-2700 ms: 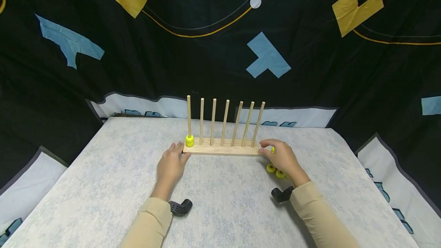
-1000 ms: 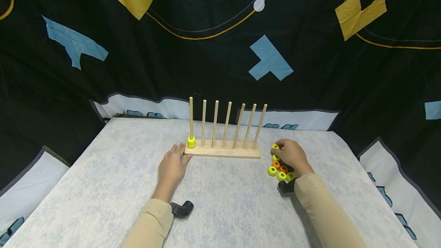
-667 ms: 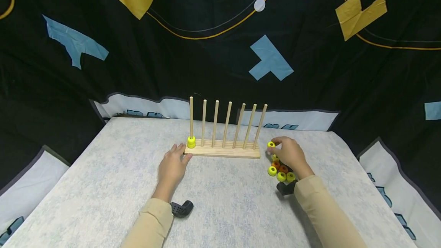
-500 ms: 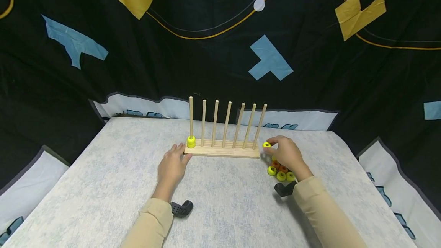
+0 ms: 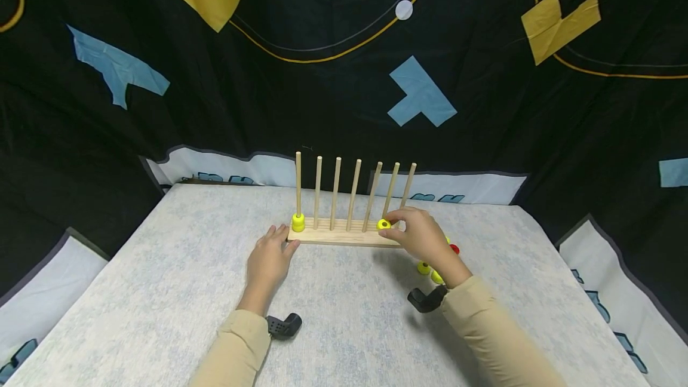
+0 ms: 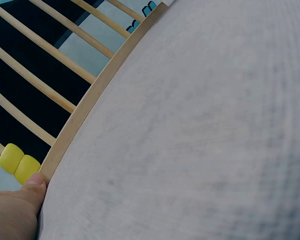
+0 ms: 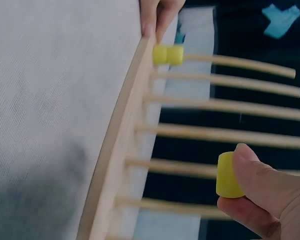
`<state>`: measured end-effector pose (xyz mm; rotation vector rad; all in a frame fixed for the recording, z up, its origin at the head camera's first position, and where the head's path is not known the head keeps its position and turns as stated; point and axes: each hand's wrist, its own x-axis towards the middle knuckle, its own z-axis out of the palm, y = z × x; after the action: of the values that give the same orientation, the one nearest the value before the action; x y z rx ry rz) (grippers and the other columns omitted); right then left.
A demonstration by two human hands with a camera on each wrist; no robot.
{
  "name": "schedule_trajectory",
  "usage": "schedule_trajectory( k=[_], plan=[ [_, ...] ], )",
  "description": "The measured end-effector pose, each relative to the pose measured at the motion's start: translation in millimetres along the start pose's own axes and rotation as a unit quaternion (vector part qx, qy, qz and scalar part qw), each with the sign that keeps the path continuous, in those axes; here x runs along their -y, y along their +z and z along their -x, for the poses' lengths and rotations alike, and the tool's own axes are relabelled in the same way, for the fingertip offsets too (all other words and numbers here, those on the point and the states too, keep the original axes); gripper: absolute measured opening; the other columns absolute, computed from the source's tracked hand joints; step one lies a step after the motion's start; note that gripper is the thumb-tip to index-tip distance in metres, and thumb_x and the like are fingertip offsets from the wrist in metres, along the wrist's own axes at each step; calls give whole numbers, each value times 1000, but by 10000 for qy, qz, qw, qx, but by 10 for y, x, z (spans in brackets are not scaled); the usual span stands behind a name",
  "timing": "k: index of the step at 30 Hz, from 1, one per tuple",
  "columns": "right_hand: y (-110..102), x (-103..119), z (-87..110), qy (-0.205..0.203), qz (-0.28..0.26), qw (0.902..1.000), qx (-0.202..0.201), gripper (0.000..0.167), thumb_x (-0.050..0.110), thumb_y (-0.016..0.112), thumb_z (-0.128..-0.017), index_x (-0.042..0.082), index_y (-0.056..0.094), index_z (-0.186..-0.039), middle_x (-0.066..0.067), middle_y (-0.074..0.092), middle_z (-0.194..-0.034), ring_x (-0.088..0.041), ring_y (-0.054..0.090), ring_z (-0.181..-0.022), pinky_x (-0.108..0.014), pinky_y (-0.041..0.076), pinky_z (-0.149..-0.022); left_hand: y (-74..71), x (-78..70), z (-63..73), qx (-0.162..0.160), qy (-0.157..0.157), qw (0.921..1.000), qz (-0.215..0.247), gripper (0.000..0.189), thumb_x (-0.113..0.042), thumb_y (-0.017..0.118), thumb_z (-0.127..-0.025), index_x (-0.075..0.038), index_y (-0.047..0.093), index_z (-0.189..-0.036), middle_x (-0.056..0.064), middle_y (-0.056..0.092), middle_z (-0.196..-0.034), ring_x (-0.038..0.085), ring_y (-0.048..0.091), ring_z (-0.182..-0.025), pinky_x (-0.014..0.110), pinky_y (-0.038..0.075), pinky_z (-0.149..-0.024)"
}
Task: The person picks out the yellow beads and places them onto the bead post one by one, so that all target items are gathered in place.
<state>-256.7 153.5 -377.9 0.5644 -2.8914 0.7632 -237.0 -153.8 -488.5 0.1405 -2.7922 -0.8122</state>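
Observation:
A wooden peg board [image 5: 346,236] with a row of upright pegs stands mid-table. Two yellow beads [image 5: 298,223] are stacked on its leftmost peg. My left hand [image 5: 267,263] grips the board's left end, the thumb [image 6: 36,181] on the front edge. Between thumb and fingers, my right hand [image 5: 424,242] pinches another yellow bead [image 7: 229,175], held above the base in front of the right-hand pegs. It is off the pegs, its hole facing up in the head view. My right hand covers the board's right end and part of the loose beads.
Loose yellow beads [image 5: 423,268] and a red bead [image 5: 454,248] lie on the table to the right, partly behind my right wrist. A black curtain [image 5: 333,106] with tape shapes hangs behind the pale table [image 5: 161,291].
My right hand has picked a yellow bead from the loose group and carried it left to the pegs. The left hand stays at the board's end.

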Motion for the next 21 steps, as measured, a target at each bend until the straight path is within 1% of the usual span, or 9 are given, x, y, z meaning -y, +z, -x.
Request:
schedule_trajectory(
  k=[5,8,14,18,21],
  plan=[
    [65,246,-62,-245,-135,9996,62,35,34,78,-86,15,74,-116,0,73,-110,-25,66,-110,-44,56,-90,7,5,0,2,-26,10000,7,58,-42,57,-99,-10,49,-147,10,45,-154,38,35,-146,64,33,-113],
    [101,379,-108,-458,-187,9988,54,34,33,79,-86,16,75,-115,1,73,-108,-22,67,-106,-42,57,-87,9,2,0,15,-40,10000,-6,58,-43,57,-100,-10,48,-147,10,45,-155,38,35,-146,63,33,-114],
    [143,620,-228,-832,-51,9965,-28,34,35,78,-86,19,74,-116,5,73,-107,-16,67,-103,-37,57,-85,2,-12,8,20,-57,10000,24,58,-42,57,-100,-10,49,-146,10,45,-154,38,35,-146,63,33,-114],
    [133,758,-334,-1071,-40,9942,-97,34,36,76,-88,19,74,-117,4,73,-108,-19,68,-105,-36,57,-85,-2,-14,6,22,-75,10000,7,58,-42,57,-99,-9,49,-146,9,45,-155,38,35,-146,63,33,-114],
    [116,852,-422,-1167,-184,9929,-155,34,36,75,-88,19,73,-118,4,72,-107,-18,68,-105,-35,57,-85,1,-18,1,24,-128,9999,-21,58,-43,58,-99,-10,49,-146,8,45,-155,37,35,-147,62,33,-114]
  ],
)
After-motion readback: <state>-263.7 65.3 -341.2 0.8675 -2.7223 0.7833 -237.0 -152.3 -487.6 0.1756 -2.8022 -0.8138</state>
